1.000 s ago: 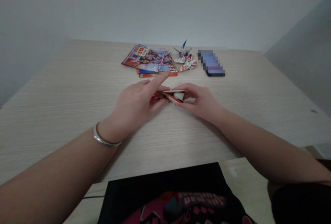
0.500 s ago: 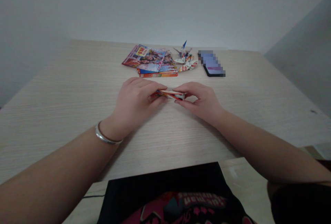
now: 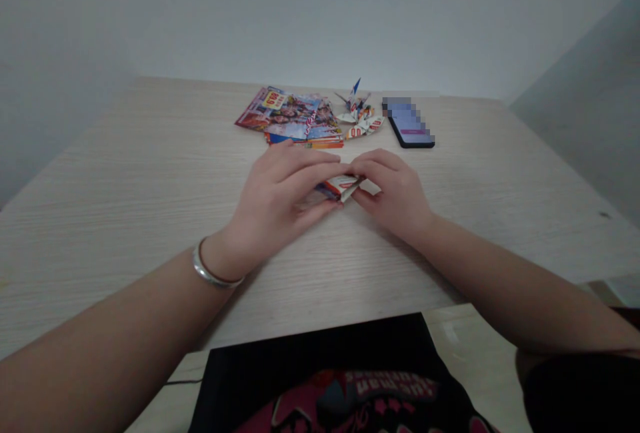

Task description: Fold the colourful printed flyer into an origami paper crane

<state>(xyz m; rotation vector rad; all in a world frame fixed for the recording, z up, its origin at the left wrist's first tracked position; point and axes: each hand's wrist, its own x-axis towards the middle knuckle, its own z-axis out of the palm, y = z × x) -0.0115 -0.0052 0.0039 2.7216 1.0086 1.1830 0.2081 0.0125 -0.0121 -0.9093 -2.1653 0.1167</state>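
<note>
A small piece of folded printed paper (image 3: pixel 343 184), white with red and blue print, is held between my two hands just above the table. My left hand (image 3: pixel 285 190), with a silver bangle on its wrist, grips the paper from the left, thumb below and fingers laid over its top. From the right, my right hand (image 3: pixel 393 186) pinches the paper's right end between thumb and fingers. The fingertips of both hands meet at the upper edge. Much of the paper is hidden under the left fingers.
Behind my hands lies a stack of colourful printed sheets (image 3: pixel 295 116). Right of it stand folded paper cranes (image 3: pixel 361 116). A phone (image 3: pixel 410 123) with a lit screen, partly pixelated, lies farther right on the pale wooden table (image 3: pixel 125 186). A wall rises behind.
My left hand has slid right and forward over the paper, its fingers now covering more of it. The paper has turned, showing a white face. The right hand has shifted slightly.
</note>
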